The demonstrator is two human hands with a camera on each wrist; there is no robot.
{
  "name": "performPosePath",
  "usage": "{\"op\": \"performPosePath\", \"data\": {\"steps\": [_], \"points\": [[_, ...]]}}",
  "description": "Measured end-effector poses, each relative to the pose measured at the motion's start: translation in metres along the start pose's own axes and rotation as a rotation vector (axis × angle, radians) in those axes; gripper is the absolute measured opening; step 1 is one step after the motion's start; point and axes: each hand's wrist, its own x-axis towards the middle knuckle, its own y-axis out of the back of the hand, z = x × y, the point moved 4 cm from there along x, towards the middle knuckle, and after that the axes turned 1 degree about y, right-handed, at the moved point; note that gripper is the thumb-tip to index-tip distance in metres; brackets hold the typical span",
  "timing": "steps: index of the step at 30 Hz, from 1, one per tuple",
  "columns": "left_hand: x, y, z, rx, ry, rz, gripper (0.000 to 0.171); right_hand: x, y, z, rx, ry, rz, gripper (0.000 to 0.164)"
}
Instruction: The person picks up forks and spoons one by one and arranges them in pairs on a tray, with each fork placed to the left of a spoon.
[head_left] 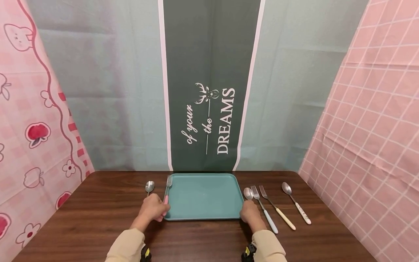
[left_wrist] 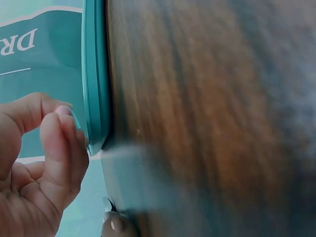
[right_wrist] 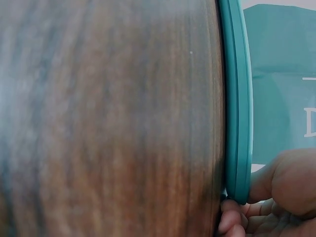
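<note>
My left hand [head_left: 152, 209] is at the front left corner of a teal rectangular tray [head_left: 204, 218]. Its curled fingers pinch the handle of a pink-handled fork [head_left: 166, 199], which slants along the tray's left rim, tines away from me. In the left wrist view, that hand [left_wrist: 47, 153] appears beside the tray rim, and the handle is mostly hidden. At the front right corner, my right hand [head_left: 251, 213] grips the tray edge. The right wrist view shows its thumb [right_wrist: 261, 183] against the rim and its fingers curled below.
A spoon [head_left: 150, 186] lies left of the fork, partly behind my left hand. Another spoon [head_left: 248, 193] is partly covered by my right hand. Farther right lie a blue-handled fork [head_left: 266, 214], a yellow-handled fork [head_left: 279, 213] and a white-handled spoon [head_left: 299, 209] on the wooden table [head_left: 196, 240].
</note>
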Motion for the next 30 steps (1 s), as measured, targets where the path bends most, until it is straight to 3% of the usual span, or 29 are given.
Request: {"op": "performPosePath", "data": {"steps": [7, 12, 20, 30], "points": [[0.005, -0.004, 0.009, 0.067, -0.014, -0.018, 0.023, 0.002, 0.001, -0.001, 0.003, 0.001, -0.008, 0.017], [0.006, -0.011, 0.01, 0.008, 0.012, -0.041, 0.021, 0.0, 0.001, -0.001, -0.014, 0.011, -0.014, 0.014], [0.005, -0.014, 0.009, 0.003, 0.031, -0.041, 0.019, 0.0, 0.0, 0.0, -0.007, 0.0, -0.013, 0.013], [0.002, -0.011, 0.017, 0.085, 0.05, -0.046, 0.02, 0.002, 0.001, -0.001, 0.012, -0.023, -0.009, 0.008]]}}
